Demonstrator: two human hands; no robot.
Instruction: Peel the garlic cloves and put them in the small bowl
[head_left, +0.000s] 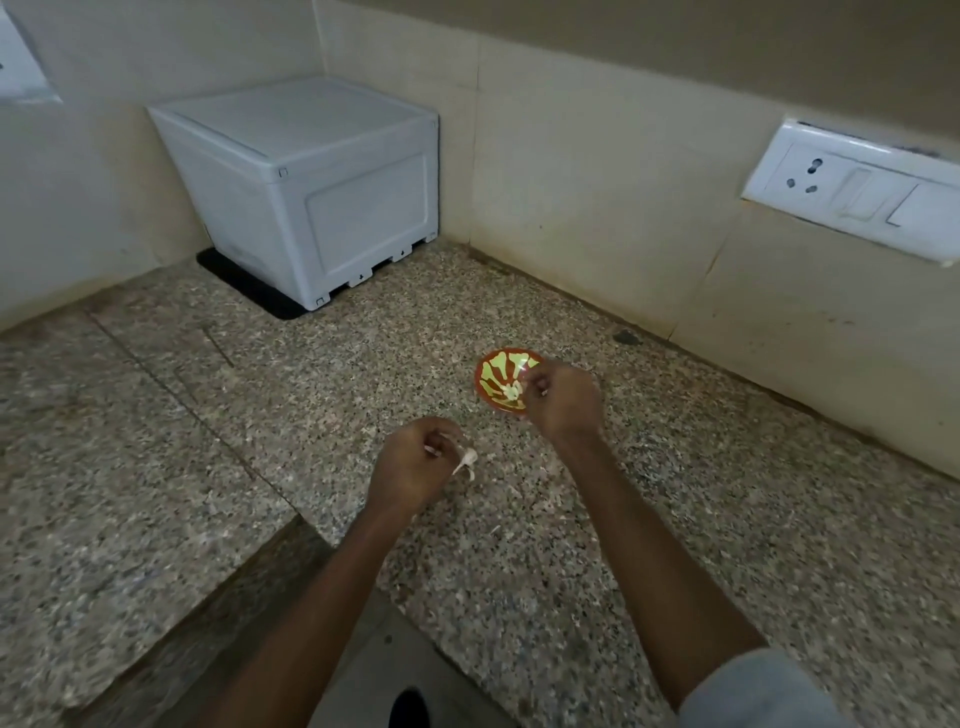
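Observation:
A small red bowl (498, 375) with a yellow-green pattern sits on the granite counter. A pale peeled garlic clove (511, 391) lies inside it near the front rim. My right hand (563, 402) hovers over the bowl's right side with curled fingers; whether it still holds anything is hidden. My left hand (415, 462) is lower left of the bowl, fingers curled, pinching a scrap of whitish garlic peel (466, 462) that sticks out to the right.
A white plastic box (311, 182) on a black mat stands in the back corner. A white wall socket panel (857, 187) is at the right. Small peel flakes (493, 530) lie on the granite counter (675, 493). Its front edge drops off at the lower left.

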